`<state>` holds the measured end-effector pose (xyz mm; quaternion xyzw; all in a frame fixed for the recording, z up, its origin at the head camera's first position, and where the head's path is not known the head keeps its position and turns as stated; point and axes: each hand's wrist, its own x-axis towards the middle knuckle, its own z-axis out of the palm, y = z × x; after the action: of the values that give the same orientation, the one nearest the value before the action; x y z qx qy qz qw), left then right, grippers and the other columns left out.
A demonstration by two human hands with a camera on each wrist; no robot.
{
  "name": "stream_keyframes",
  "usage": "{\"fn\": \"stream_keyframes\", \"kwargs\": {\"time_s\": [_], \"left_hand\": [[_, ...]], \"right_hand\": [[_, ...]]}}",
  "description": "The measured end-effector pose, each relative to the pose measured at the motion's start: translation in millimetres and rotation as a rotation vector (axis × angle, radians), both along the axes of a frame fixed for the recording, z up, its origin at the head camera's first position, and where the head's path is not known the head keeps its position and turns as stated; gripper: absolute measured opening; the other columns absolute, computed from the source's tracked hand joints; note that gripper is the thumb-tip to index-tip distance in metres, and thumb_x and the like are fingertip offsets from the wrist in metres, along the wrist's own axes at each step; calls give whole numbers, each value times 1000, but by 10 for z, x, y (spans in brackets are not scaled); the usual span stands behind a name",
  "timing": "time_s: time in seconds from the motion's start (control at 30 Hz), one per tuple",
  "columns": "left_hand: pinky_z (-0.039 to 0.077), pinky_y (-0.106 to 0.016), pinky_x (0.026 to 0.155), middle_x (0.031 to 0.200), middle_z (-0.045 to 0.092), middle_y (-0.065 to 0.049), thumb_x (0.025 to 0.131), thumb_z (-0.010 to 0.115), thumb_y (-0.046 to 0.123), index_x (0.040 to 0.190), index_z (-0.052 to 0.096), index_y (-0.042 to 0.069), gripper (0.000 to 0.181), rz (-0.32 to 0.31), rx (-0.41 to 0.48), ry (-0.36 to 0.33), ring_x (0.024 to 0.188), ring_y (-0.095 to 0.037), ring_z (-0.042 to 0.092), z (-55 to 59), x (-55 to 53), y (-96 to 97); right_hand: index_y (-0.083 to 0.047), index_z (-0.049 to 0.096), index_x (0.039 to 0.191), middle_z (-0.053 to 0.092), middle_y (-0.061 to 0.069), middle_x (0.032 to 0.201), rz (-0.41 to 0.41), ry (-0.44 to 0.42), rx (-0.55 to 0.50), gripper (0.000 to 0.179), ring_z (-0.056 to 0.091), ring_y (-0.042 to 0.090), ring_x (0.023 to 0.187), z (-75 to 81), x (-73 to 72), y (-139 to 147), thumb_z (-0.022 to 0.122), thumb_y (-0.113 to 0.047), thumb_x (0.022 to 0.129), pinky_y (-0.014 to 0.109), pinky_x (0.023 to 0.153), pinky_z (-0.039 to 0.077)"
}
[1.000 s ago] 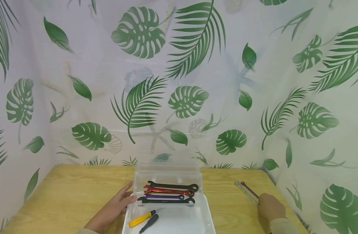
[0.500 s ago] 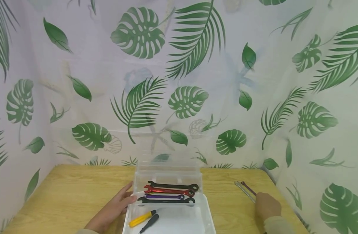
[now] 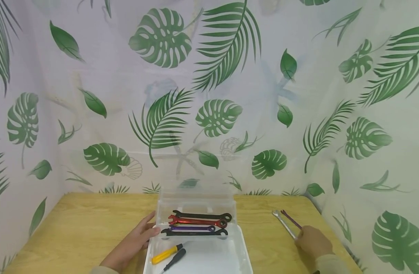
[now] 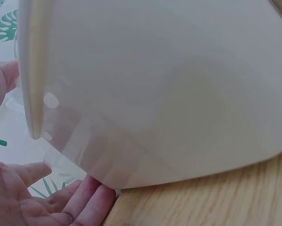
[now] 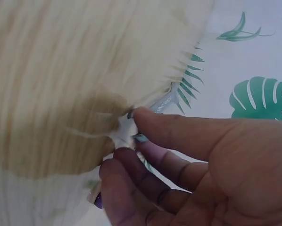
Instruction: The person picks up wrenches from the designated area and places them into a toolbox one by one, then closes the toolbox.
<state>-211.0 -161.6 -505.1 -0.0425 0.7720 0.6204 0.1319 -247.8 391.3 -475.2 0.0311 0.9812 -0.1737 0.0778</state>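
Right now your right hand [image 3: 313, 241] is pinching the silver wrench [image 3: 284, 223] near its closer end, thumb against the fingertips. It lies on the right side of the table [image 3: 264, 239], well apart from the box [image 3: 244, 249], slanting away from you with its far end towards the left. It's bright and shiny, plain metal along a straight shank, and the end by your fingertips looks broad and pale in the right wrist view (rather blurred, so you can't make out its exact shape). Whether it's off the wood at all, you can't tell.

Just beside it runs the slim purple wrench [image 3: 291, 219], thinner and darker, its near end hidden at your hand; you can't tell whether you're holding that one too.

Your left hand [image 3: 135, 241] is loosely spread at the left side of the box, thumb at the rim and fingers against the outer wall. At the back of the box is a clear section [image 3: 209, 205], with two black wrenches [image 3: 202, 215], a glossy red wrench [image 3: 198, 221] and a small purple wrench [image 3: 192, 228] lying across it. Nearer you, inside the white part, a yellow screwdriver [image 3: 165, 254] sits beside a black screwdriver [image 3: 174, 260], both slanted.
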Motion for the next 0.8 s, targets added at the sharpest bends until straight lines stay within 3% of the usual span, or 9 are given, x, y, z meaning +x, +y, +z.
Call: {"fn": "stream_keyframes", "kwargs": {"time_s": [0.23,0.37,0.53,0.8], "left_hand": [[47,-66,105,154,45,-26,95,61,64,166,23,21,91,17,-7,-21,130,-42,55,4,-15,-17],[46,-65,106,155,44,-26,95,62,64,166,23,21,91,21,-17,-20,130,-42,55,42,-1,-17],[46,-65,106,156,42,-27,95,61,65,165,23,20,92,17,-23,-25,131,-43,54,91,7,3],[46,-65,106,155,44,-27,96,62,61,165,23,19,90,10,-1,-29,130,-41,55,80,41,14]], "right_hand": [[2,60,94,65,9,90,36,52,-42,14,61,26,81,53,-31,-47,54,-11,95,48,72,55],[7,62,107,69,19,101,66,107,-98,19,66,39,94,30,-92,-60,55,-8,98,54,81,57],[10,65,118,66,34,117,64,163,-105,29,60,56,111,-13,-133,-85,55,-10,99,65,91,52],[2,76,107,74,24,107,-7,285,-27,24,70,46,97,-50,-44,-228,66,-16,94,61,82,57]]}}
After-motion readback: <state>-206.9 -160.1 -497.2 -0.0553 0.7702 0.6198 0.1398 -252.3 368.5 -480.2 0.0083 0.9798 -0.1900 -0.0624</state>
